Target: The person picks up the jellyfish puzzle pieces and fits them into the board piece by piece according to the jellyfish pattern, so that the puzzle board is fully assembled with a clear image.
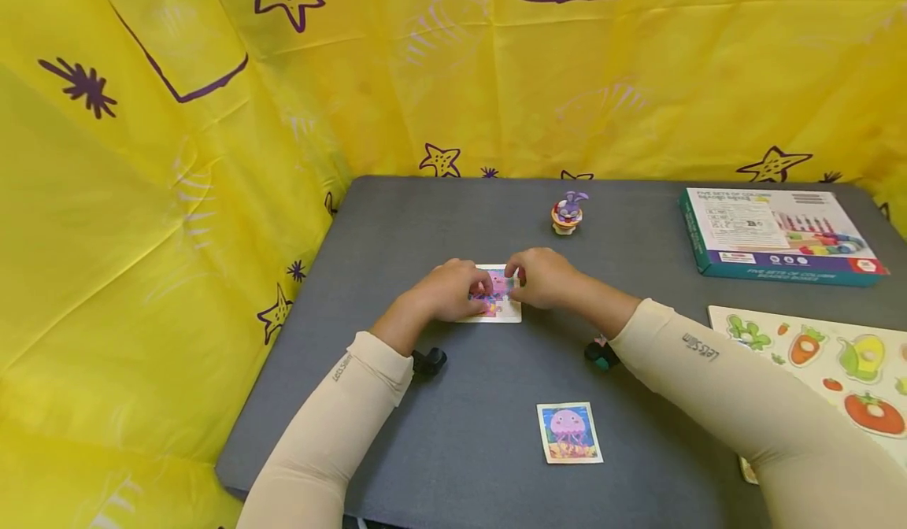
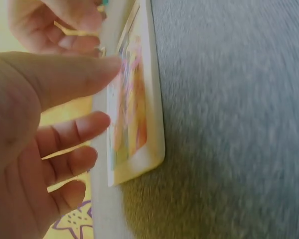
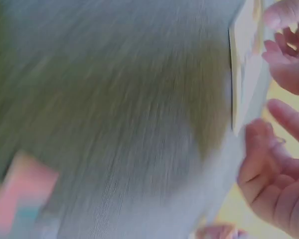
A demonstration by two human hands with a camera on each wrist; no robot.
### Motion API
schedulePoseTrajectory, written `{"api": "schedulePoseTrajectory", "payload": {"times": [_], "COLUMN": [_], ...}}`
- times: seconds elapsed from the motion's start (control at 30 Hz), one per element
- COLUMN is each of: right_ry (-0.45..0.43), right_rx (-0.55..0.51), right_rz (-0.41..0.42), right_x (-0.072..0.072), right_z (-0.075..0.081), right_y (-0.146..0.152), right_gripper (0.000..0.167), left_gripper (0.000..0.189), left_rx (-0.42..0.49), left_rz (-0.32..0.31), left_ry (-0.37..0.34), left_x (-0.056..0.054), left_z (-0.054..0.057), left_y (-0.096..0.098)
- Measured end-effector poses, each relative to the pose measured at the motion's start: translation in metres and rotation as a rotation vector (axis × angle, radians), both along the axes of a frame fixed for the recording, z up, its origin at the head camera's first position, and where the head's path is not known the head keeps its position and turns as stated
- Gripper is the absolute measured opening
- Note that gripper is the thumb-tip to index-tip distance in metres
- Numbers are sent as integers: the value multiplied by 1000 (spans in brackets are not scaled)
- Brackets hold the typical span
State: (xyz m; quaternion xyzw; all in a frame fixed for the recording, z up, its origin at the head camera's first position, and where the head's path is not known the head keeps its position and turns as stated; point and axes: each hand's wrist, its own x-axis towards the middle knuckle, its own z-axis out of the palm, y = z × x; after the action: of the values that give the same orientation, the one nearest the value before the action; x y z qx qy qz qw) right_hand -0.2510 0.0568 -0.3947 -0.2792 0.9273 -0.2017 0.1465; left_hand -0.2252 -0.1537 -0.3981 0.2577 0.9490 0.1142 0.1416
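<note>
A small jigsaw puzzle in a pale tray [image 1: 505, 318] lies on the grey table, with pink and purple picture pieces [image 1: 500, 286] in it. The tray's lower right corner is bare. My left hand [image 1: 453, 289] is over its left side, thumb at the picture and the other fingers loosely bent, in the left wrist view [image 2: 25, 129]. At the right edge, my right hand [image 1: 544, 279] has its thumb and forefinger curved toward each other; I cannot tell whether a piece is between them. A jellyfish picture card [image 1: 569, 433] lies nearer to me.
A purple rabbit figure [image 1: 567, 212] stands behind the puzzle. On the right are a teal and white box [image 1: 779, 238] and a board with vegetable pictures [image 1: 815, 364]. A small, blurred pink and teal thing [image 3: 27, 191] lies near the right wrist. Yellow cloth [image 1: 425, 80] hangs behind the table.
</note>
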Motion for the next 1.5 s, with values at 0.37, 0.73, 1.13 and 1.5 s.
{"api": "schedulePoseTrajectory", "payload": {"times": [0.37, 0.73, 1.13, 1.5], "right_ry": [-80, -79, -124, -136], "right_rx": [169, 109, -101, -264], "right_rz": [88, 39, -18, -65], "right_x": [29, 58, 51, 20], "right_z": [10, 2, -8, -8], "right_y": [87, 117, 110, 42], "right_gripper": [43, 37, 19, 11], "left_gripper": [25, 24, 23, 25], "left_rx": [22, 59, 88, 95], "left_rz": [-36, -24, -9, -29], "left_ry": [-34, -70, -93, -51], "left_x": [-4, -6, -7, -9], "left_z": [-11, -14, -12, -13], "left_y": [11, 7, 7, 7]}}
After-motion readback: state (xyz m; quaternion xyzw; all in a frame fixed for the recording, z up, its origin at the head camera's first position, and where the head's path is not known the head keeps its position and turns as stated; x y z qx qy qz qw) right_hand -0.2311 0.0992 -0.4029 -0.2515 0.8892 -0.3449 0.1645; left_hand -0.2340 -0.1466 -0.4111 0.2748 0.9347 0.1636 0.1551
